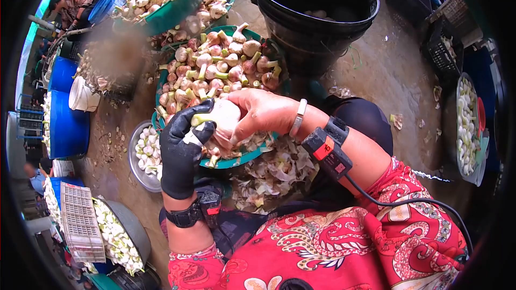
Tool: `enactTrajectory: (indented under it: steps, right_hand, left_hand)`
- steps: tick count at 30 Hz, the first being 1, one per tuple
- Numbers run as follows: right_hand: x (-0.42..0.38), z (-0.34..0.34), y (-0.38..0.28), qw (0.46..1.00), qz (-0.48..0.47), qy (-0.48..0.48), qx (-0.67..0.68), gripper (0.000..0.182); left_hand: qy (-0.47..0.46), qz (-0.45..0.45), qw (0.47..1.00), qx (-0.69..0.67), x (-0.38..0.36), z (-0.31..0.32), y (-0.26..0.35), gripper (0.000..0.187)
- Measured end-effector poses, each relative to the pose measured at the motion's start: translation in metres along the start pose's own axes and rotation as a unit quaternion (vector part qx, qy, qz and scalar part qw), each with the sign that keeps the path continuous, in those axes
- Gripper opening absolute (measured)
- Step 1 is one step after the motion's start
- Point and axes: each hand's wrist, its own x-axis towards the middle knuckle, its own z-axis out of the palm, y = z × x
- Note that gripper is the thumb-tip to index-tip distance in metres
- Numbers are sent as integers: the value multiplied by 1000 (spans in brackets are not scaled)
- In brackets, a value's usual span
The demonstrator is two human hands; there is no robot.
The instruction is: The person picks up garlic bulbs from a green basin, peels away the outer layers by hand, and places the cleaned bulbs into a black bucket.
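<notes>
My left hand point(185, 139), in a black glove with something white wrapped at a finger, is closed around the green stem end of a garlic bulb point(224, 117). My bare right hand point(257, 111) grips the same bulb from the other side, its fingers partly hidden behind it. Both hands are above the near part of a green basin point(236, 162) heaped with unpeeled garlic bulbs point(215, 70). A metal bowl point(141, 174) of peeled white garlic stands left of my gloved hand. Loose garlic skins point(274, 177) lie in a pile below my right wrist.
A tall black bucket point(317, 48) stands beyond the basin. Another green tub point(180, 8) of garlic is at the back. Blue barrels point(70, 123) and a grey tub point(129, 225) line the left; a basin of white garlic point(466, 123) stands right. Other people are at the far left.
</notes>
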Motion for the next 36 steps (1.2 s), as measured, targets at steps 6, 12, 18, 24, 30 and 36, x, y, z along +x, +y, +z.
enactTrajectory:
  steps: [6, 12, 18, 24, 30, 36]
  right_hand:
    - [-1, -3, -8, 979, 135, 55, -145, 32]
    - [7, 12, 24, 967, -137, 79, -200, 18]
    - [-25, 20, 23, 926, 32, -182, -329, 25]
    - [-22, -3, -7, 989, 89, 69, -91, 59]
    - [-13, -8, 12, 972, -12, 44, 231, 43]
    - [-6, -18, 13, 949, -43, -2, 311, 32]
  left_hand:
    - [59, -13, 996, -63, 3, -5, -22, 28]
    - [46, 235, 937, 256, 12, -24, -43, 24]
    - [83, 219, 933, 273, 15, -42, -63, 23]
    - [8, 307, 896, 320, 17, -17, -41, 23]
    - [16, -26, 977, -212, 13, 16, -22, 34]
    - [-1, -76, 994, -85, 7, 17, -47, 23]
